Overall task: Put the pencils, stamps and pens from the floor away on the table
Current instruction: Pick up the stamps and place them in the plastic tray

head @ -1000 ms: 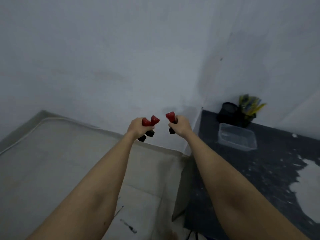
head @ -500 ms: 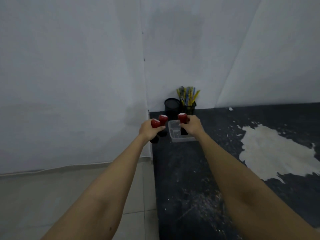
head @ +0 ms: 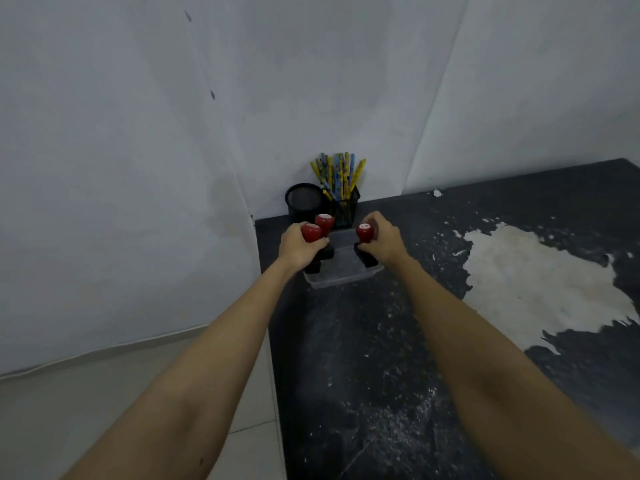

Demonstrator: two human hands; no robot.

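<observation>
Over the worn black table [head: 398, 358], the left hand [head: 299, 245] grips two red-knobbed black stamps [head: 317, 232], the right hand [head: 382, 239] one [head: 365, 237], above a clear plastic tray [head: 341, 271]; beyond, probably pencils [head: 337, 176] in a black mesh holder [head: 346, 207]

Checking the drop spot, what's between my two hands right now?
In the head view, the open middle of the clear plastic tray lies between the left hand and right hand, both holding red-knobbed stamps.
</observation>
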